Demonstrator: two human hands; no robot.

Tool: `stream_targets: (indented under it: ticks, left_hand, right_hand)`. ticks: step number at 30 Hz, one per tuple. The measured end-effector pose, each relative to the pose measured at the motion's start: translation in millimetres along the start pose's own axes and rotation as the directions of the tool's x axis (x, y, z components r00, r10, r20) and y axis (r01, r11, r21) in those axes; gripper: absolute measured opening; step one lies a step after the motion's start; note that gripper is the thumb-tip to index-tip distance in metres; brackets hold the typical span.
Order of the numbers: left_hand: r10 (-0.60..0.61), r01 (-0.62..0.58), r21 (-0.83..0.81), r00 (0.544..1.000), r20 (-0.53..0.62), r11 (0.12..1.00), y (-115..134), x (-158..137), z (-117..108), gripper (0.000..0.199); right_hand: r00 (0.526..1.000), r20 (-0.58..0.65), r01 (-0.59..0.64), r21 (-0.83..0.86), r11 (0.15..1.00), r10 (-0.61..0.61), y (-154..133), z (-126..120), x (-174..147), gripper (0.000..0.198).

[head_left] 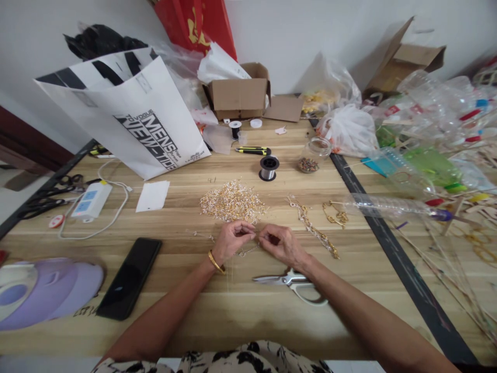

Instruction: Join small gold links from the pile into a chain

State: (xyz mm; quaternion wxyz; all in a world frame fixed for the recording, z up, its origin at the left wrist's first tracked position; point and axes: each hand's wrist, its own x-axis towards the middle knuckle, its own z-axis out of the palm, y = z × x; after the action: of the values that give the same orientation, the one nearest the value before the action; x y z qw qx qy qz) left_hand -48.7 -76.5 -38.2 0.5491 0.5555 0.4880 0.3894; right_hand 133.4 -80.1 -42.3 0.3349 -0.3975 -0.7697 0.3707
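Left hand (235, 241), with gold bangle (216, 262): thumb and forefinger tips together; what they pinch is too fine to tell. Right hand (282, 243), opposite: tips likewise together, contents unclear. Fine chain (247, 252): lies on wooden table (186, 324), between the hands. Bead pile (232, 201), gold and pale: just beyond them. Scissors (288, 278): near right forearm. Wire spool (268, 169): beyond pile, rightward.

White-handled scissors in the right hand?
No, the white-handled scissors lie on the table by the right forearm, while the right hand is close to the left hand.
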Motion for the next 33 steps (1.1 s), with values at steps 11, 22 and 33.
stream_targets:
  ticks: [11,22,33]
  left_hand:
    - [-0.006,0.006,-0.01,1.0,-0.002,1.0,0.0,-0.6,1.1,0.022]
    - [-0.009,0.009,-0.002,1.0,-0.003,1.0,1.2,-0.7,1.1,0.02]
    - [0.002,-0.002,-0.002,1.0,0.0,1.0,2.7,-1.3,1.3,0.02]
  right_hand:
    - [1.0,0.0,0.017,-0.004,1.0,-0.017,-0.8,-0.9,-0.3,0.011]
    - [1.0,-0.004,0.019,-0.021,1.0,-0.019,-2.6,-2.2,0.4,0.011]
    - [1.0,-0.015,0.018,-0.015,1.0,-0.018,-3.2,-1.4,0.3,0.012]
